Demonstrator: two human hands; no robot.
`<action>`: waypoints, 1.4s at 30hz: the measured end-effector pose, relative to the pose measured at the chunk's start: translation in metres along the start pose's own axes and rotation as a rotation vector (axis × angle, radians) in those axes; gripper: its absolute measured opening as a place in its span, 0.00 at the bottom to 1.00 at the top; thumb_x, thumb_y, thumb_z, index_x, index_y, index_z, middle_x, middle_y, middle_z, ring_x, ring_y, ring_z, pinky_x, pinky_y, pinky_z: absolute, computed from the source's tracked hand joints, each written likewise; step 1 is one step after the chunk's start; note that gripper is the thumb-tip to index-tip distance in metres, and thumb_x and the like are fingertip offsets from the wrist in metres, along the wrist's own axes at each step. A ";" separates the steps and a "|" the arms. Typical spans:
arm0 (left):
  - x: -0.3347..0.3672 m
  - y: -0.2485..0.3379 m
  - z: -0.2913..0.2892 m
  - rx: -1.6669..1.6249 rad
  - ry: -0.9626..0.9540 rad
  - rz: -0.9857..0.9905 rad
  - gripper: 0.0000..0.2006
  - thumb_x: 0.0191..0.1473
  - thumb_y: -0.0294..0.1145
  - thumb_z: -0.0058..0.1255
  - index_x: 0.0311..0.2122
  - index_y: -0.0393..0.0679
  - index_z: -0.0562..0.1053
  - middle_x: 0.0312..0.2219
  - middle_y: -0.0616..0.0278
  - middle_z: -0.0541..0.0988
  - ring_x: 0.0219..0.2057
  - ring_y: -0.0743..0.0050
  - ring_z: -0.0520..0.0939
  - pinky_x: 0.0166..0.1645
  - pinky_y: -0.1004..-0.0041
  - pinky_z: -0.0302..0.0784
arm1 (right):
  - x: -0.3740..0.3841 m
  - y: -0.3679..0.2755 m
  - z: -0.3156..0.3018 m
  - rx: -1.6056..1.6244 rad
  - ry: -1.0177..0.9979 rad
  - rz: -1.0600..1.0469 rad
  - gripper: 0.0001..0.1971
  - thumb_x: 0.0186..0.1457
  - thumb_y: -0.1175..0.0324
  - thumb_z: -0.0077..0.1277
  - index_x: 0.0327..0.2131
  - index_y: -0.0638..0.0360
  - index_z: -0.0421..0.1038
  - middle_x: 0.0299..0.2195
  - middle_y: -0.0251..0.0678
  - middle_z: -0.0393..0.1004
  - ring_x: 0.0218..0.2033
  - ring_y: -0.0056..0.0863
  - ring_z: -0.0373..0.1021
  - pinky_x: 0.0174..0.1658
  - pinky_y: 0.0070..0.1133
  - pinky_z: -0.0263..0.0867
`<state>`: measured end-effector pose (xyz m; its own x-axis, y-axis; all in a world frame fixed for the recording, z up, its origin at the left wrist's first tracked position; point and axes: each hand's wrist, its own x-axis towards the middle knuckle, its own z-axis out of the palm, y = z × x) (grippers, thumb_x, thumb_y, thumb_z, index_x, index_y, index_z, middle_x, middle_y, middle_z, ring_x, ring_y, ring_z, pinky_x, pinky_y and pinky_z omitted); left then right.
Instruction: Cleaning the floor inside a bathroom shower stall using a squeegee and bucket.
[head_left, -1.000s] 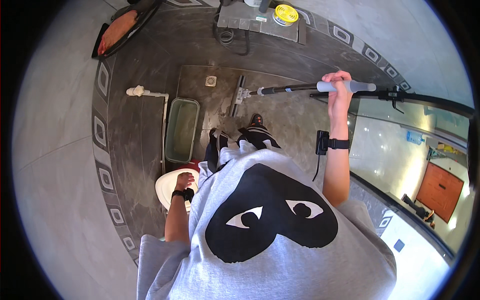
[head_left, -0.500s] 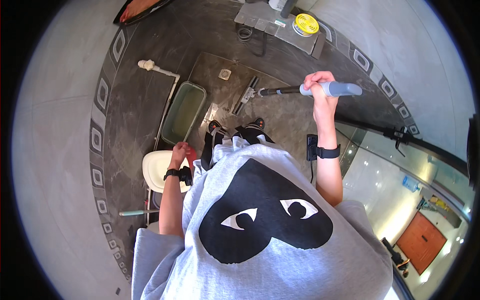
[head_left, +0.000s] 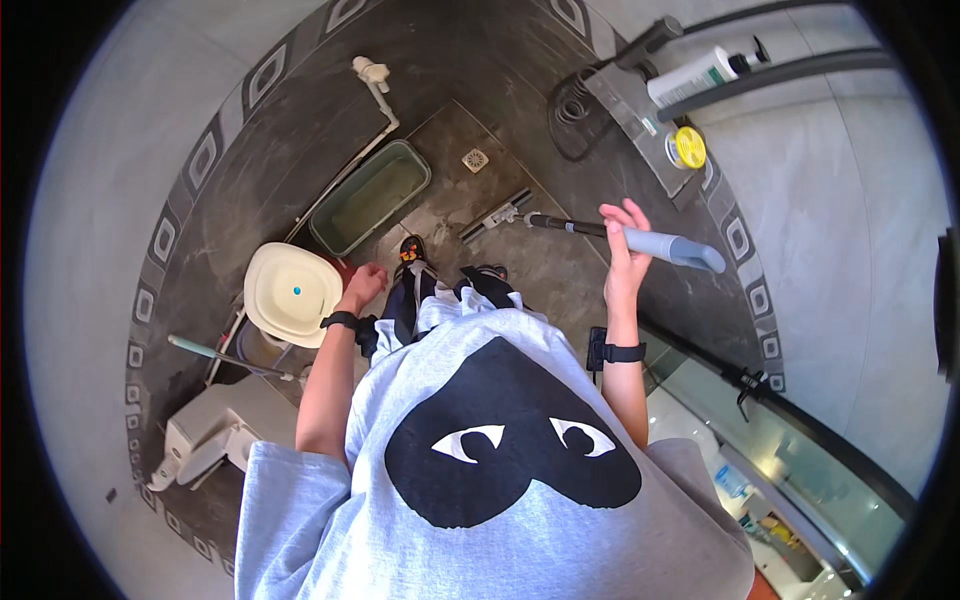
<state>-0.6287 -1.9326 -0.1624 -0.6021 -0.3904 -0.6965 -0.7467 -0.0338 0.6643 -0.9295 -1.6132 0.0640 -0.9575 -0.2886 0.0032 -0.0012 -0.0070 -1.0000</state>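
The upper end of a mop's blue-grey handle [head_left: 665, 246] rests in my right hand [head_left: 627, 255]. The thumb lies against the handle, while the other fingers are partly straightened. Its dark pole slants down to the long, narrow mop head [head_left: 497, 214] on the wet-looking floor ahead of my feet. My left hand [head_left: 366, 286] hangs at my left side, fingers loosely curled, with nothing visible in it. Nearest to it is a cream plastic basin [head_left: 262, 300] with a small blue spot inside. Just beyond stands a grey-green rectangular tub [head_left: 414, 160] holding murky water.
A white pipe [head_left: 385, 112] runs along the left wall. A toilet [head_left: 205, 415] and a green-handled stick [head_left: 195, 347] are at lower left. A floor drain [head_left: 475, 160] lies ahead. On the right ledge [head_left: 632, 112] stand a pump bottle [head_left: 690, 78] and a yellow-lidded tub [head_left: 688, 148].
My view has turned toward the right, bringing the toilet into sight. My right hand's fingers have loosened and straightened on the mop handle. The mop head stays on the floor.
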 end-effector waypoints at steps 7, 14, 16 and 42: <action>-0.013 -0.071 -0.017 -0.236 0.090 -0.265 0.13 0.56 0.34 0.41 0.40 0.36 0.72 0.25 0.58 0.77 0.23 0.71 0.78 0.27 0.72 0.72 | 0.012 -0.044 0.035 -0.007 -0.032 -0.207 0.29 0.54 0.71 0.50 0.58 0.63 0.49 0.47 0.46 0.67 0.40 0.27 0.69 0.43 0.22 0.66; -0.033 -0.157 -0.030 -0.377 -0.017 -0.494 0.11 0.50 0.27 0.39 0.33 0.35 0.74 0.20 0.57 0.77 0.17 0.70 0.76 0.19 0.71 0.70 | -0.004 -0.027 0.033 -0.124 0.103 -0.129 0.24 0.56 0.70 0.47 0.55 0.63 0.54 0.37 0.44 0.74 0.34 0.24 0.69 0.44 0.20 0.64; -0.029 -0.132 -0.030 -0.113 -0.048 -0.523 0.13 0.51 0.27 0.37 0.35 0.37 0.74 0.21 0.58 0.76 0.16 0.70 0.75 0.19 0.72 0.69 | -0.009 -0.026 0.016 -0.093 0.184 -0.107 0.24 0.56 0.69 0.46 0.54 0.65 0.54 0.34 0.44 0.74 0.35 0.26 0.70 0.44 0.21 0.65; 0.182 0.091 -0.066 0.722 -0.569 -0.122 0.15 0.55 0.44 0.38 0.42 0.48 0.69 0.31 0.65 0.77 0.30 0.74 0.77 0.35 0.67 0.70 | -0.129 0.020 -0.079 0.032 0.960 0.124 0.20 0.52 0.77 0.49 0.49 0.58 0.58 0.42 0.34 0.72 0.38 0.17 0.67 0.40 0.18 0.65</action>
<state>-0.7875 -2.0678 -0.2104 -0.4134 0.0949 -0.9056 -0.6940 0.6110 0.3808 -0.8286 -1.5007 0.0435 -0.7784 0.6155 -0.1232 0.1103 -0.0591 -0.9921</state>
